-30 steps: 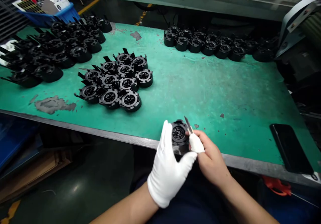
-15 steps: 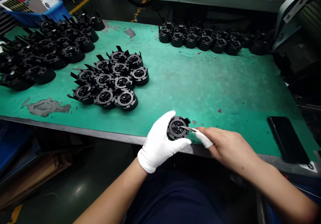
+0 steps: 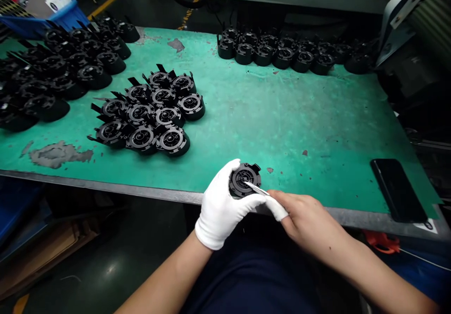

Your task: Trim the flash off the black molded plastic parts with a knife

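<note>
In a white glove, my left hand [image 3: 221, 203] is wrapped round a round black plastic part [image 3: 237, 182] at the table's front edge. The part's ringed face is turned up, and a tab sticks out at its upper right. My right hand [image 3: 303, 210], bare but for a white cover on one digit, grips a slim pointed metal blade [image 3: 256, 188]. The blade's tip reaches the middle of the part's face; its handle is hidden in my fingers. To the left stands a group of similar black parts [image 3: 172, 140], face up.
More black housings stand at the far left [image 3: 91, 74] and along the back [image 3: 283, 57] of the green tabletop [image 3: 253, 117]. A black phone [image 3: 398, 189] lies at the right edge. At the back left is a blue bin [image 3: 65, 16]; an orange-red object [image 3: 382, 242] shows below the table.
The blade is angled more steeply across the part, and my right hand sits lower and nearer my left. The whole view has shifted slightly. Both hands keep their holds.
</note>
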`<state>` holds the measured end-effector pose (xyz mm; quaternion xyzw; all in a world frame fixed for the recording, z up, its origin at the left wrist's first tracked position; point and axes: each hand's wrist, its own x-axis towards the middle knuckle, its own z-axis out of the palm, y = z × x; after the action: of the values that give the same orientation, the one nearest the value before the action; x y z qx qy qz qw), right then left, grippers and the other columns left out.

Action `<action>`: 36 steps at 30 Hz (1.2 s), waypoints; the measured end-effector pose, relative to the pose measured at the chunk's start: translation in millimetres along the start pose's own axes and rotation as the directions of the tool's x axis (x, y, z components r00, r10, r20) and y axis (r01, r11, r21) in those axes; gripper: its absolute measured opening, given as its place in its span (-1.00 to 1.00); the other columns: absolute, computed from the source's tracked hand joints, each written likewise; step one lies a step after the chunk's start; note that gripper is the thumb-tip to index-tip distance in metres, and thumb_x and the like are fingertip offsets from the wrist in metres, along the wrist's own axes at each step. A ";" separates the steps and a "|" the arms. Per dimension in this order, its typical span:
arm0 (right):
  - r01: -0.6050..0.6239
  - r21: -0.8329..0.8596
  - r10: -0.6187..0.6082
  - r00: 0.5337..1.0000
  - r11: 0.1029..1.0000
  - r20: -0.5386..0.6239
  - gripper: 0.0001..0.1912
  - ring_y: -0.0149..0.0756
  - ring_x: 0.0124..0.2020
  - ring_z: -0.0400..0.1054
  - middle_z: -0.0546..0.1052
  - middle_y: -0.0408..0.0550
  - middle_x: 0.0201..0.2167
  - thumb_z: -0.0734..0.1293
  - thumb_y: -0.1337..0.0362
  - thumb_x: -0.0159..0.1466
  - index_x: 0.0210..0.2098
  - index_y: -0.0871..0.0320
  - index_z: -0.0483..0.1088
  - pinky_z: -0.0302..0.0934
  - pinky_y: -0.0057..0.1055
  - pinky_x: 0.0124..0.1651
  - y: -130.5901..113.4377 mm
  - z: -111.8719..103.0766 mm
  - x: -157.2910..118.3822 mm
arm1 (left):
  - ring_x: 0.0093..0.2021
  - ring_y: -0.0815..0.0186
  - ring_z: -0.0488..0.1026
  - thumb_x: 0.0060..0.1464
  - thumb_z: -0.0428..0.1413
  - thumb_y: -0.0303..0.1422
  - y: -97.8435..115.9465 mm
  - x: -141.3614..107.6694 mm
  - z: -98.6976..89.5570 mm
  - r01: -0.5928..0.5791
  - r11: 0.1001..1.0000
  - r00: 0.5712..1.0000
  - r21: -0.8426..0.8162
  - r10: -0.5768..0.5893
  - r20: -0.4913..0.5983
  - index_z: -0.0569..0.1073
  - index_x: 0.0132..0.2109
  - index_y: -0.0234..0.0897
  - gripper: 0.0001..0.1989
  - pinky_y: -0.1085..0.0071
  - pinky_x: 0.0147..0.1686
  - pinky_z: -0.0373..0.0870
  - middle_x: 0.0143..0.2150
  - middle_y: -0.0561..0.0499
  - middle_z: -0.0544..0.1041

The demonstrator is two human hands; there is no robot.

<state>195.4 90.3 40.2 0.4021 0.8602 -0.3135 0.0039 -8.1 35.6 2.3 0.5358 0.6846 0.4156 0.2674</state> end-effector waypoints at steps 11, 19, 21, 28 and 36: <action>-0.078 0.627 0.244 0.952 0.775 -0.183 -0.62 -0.21 -0.18 0.48 0.59 -0.05 -0.21 0.18 0.27 0.38 0.16 0.12 0.35 0.36 -0.36 -0.17 -21.8 25.0 24.6 | 0.40 0.00 0.16 0.19 0.18 -0.20 12.9 -47.3 10.6 0.040 0.997 0.996 0.066 -0.035 -0.077 0.01 0.39 -0.22 -0.25 -0.04 0.35 0.20 0.40 -0.24 0.16; 0.035 0.203 0.005 0.982 0.979 -0.191 -0.58 -0.22 -0.14 0.51 0.62 -0.12 -0.10 0.19 0.40 0.29 0.07 0.04 0.46 0.35 -0.37 -0.12 27.8 -25.5 25.5 | 0.38 -0.05 0.18 0.13 0.23 -0.23 20.1 -55.8 7.6 0.022 0.995 0.995 0.100 -0.012 -0.103 0.00 0.40 -0.24 -0.18 -0.08 0.33 0.23 0.39 -0.28 0.15; 0.089 0.056 -0.078 0.984 0.994 -0.162 -0.58 -0.18 -0.05 0.51 0.61 -0.10 -0.01 0.19 0.41 0.29 0.06 0.03 0.47 0.35 -0.33 -0.05 30.4 -32.5 14.4 | 0.41 -0.05 0.12 0.06 0.28 -0.14 13.9 -32.2 5.4 -0.037 0.997 0.998 0.071 0.040 -0.039 -0.01 0.40 -0.25 -0.09 -0.06 0.37 0.16 0.41 -0.27 0.13; 0.099 -0.237 -0.112 0.993 0.966 -0.040 -0.60 -0.11 -0.06 0.53 0.59 -0.07 0.05 0.20 0.36 0.33 0.11 0.00 0.44 0.43 -0.25 -0.13 30.6 -26.8 8.3 | 0.37 -0.02 0.22 -0.01 0.30 0.01 -1.6 14.5 0.2 -0.103 0.994 0.982 0.042 0.095 0.161 0.09 0.36 -0.24 -0.06 -0.02 0.34 0.21 0.37 -0.25 0.22; 0.075 -0.303 -0.094 0.994 0.950 -0.049 -0.55 -0.05 -0.11 0.55 0.59 0.02 0.02 0.19 0.37 0.31 0.16 0.07 0.40 0.45 -0.18 -0.17 32.9 -25.5 2.2 | 0.30 -0.01 0.32 -0.09 0.34 0.05 -5.2 13.8 1.2 -0.131 0.991 0.981 0.007 0.128 0.145 0.17 0.31 -0.21 -0.08 0.00 0.30 0.28 0.30 -0.20 0.33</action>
<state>223.0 121.4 42.5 0.3694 0.9140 -0.1661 0.0243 -13.7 48.7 -1.6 0.6100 0.6306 0.3867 0.2840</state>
